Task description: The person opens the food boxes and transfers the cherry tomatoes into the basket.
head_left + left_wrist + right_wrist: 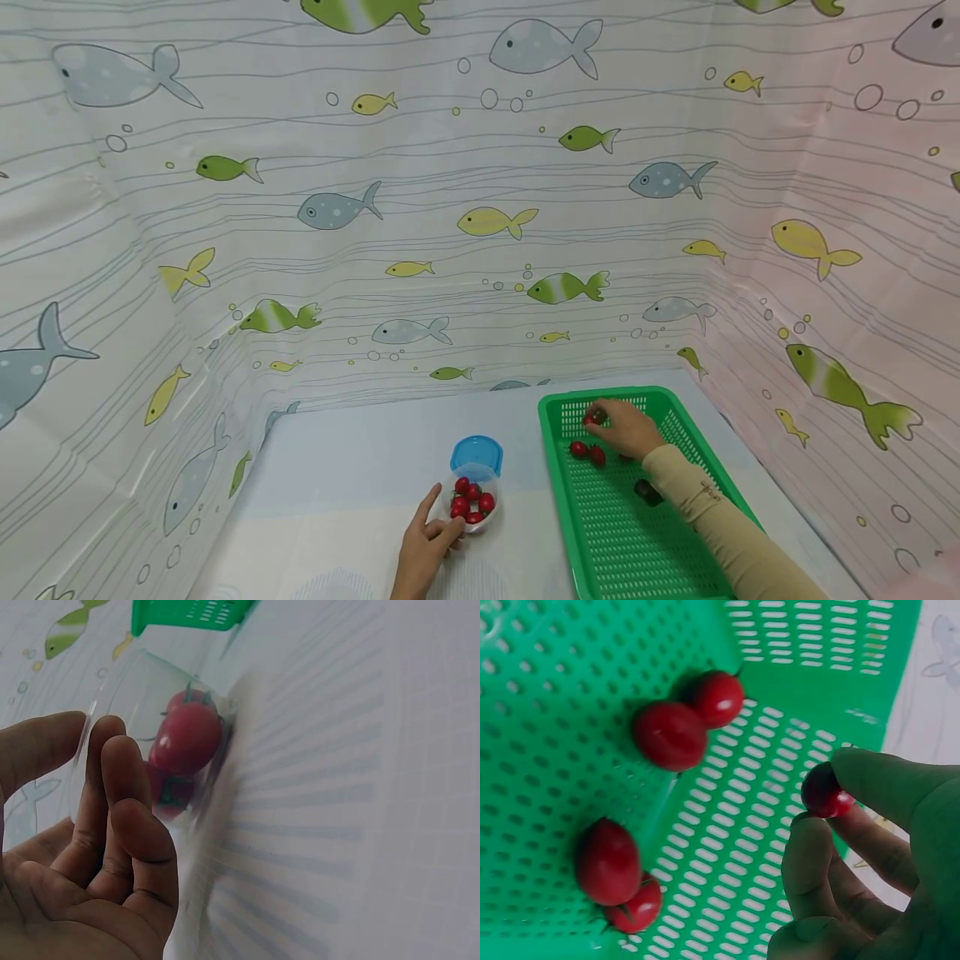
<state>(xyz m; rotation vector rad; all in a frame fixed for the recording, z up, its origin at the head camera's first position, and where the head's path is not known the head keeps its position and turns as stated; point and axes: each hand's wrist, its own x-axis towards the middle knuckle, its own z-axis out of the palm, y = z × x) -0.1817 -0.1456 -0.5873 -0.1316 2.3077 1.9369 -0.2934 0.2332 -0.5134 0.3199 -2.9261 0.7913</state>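
The left hand's (426, 543) half-curled fingers hold a clear, round plastic tub (129, 694) of glossy tomatoes (460, 507) beside the perforated green basket's (611, 533) left edge; the right hand (628, 428) pinches one tomato (823, 793) near its far-left corner.

In the head view, the desk (322, 492) gives room at lower left, and a bare strip runs between the clear tub (491, 479) and the green basket (561, 483) at lower right, whose raised rim bars a low crossing. Within the basket, the right sleeve (716, 521) blocks the right side and tomatoes (578, 450) sit toward the upper end, leaving its lower left floor passable; a fish-patterned curtain (427, 242) walls off the back and both sides.
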